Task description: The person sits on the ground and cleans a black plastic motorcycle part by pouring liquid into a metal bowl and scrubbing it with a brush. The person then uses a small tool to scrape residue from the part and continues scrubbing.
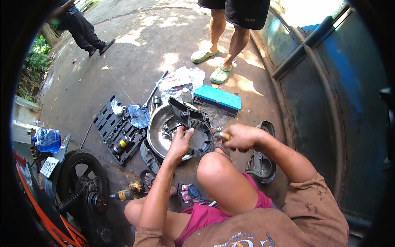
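Note:
My left hand [180, 142] is closed on the edge of a black plastic motorcycle housing [200, 136], ribbed inside, tilted over a round metal basin [154, 133]. Just right of the housing, by my raised knee, my right hand [240, 137] is wrapped round a short tool with a yellow-and-grey handle [222, 135]. What sort of tool it is does not show clearly. Dark bits and liquid lie in the basin. Another cover part [263, 164] rests on the ground beneath my right forearm.
An open black socket case [119, 131] lies left of the basin, a blue toolbox [217, 99] beyond it. A cordless impact driver [128, 192] sits near my foot, beside a motorcycle wheel [80, 177]. Two people stand ahead, one in green clogs [221, 74]. A metal gate [325, 103] borders the right.

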### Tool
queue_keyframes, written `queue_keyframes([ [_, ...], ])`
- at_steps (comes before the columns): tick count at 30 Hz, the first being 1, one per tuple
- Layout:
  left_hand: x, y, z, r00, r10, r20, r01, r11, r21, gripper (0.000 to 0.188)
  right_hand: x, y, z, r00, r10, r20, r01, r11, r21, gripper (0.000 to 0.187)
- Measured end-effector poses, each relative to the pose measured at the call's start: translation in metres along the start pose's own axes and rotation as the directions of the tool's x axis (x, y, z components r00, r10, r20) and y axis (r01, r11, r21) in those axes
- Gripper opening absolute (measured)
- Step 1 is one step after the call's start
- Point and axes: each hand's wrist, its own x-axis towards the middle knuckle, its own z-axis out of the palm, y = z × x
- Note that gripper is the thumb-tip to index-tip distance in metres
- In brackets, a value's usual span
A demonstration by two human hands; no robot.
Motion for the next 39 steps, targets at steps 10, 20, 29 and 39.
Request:
queue_keyframes([
  [10,0.002,0.0,0.001,0.999,-0.032,0.037,0.033,0.999,-0.031,0.065,-0.003,-0.009,-0.005,0.999,-0.028,-0.032,0.027,0.999,-0.019,0.032],
  [20,0.005,0.0,0.003,0.997,-0.048,0.054,0.052,0.997,-0.062,0.062,0.009,-0.027,-0.005,0.956,-0.142,0.258,0.103,0.982,0.158,0.023],
  [29,0.007,-0.006,0.004,0.998,-0.027,0.057,0.033,0.993,-0.11,0.058,0.014,-0.029,-0.011,0.979,-0.094,0.181,0.085,0.995,0.057,0.029],
  [39,0.008,-0.002,0.004,0.995,-0.083,0.048,0.085,0.995,-0.056,0.055,0.019,-0.012,-0.01,0.989,-0.004,-0.151,-0.026,0.981,-0.193,0.029],
])
